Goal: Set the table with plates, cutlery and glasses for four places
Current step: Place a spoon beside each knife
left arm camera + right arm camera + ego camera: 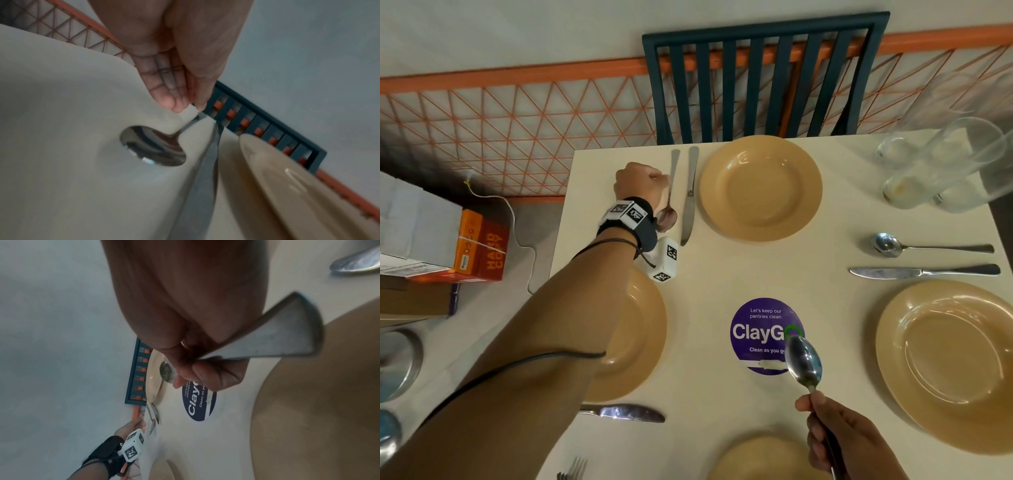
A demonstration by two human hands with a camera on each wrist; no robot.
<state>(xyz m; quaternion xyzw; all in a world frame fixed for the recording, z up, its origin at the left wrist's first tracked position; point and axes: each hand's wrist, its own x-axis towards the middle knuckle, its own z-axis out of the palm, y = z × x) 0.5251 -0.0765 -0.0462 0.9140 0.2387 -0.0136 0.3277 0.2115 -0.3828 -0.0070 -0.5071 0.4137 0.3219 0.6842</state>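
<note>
Four tan plates lie on the cream table (722,274): far (760,186), left (640,335) partly under my forearm, right (948,363) and near (763,459). My left hand (666,185) pinches the handle of a spoon (671,205) whose bowl (152,146) rests on the table, just left of a knife (690,195) beside the far plate. My right hand (815,411) grips a second spoon (804,363) by its handle (267,340), bowl up, above the purple sticker (760,335). A spoon (928,246) and knife (924,271) lie by the right plate.
Several empty glasses (941,164) stand together at the far right corner. A knife (626,413) lies near the left plate and fork tines (575,469) show at the bottom edge. A dark chair (763,78) stands behind the far plate. Boxes (479,246) sit left of the table.
</note>
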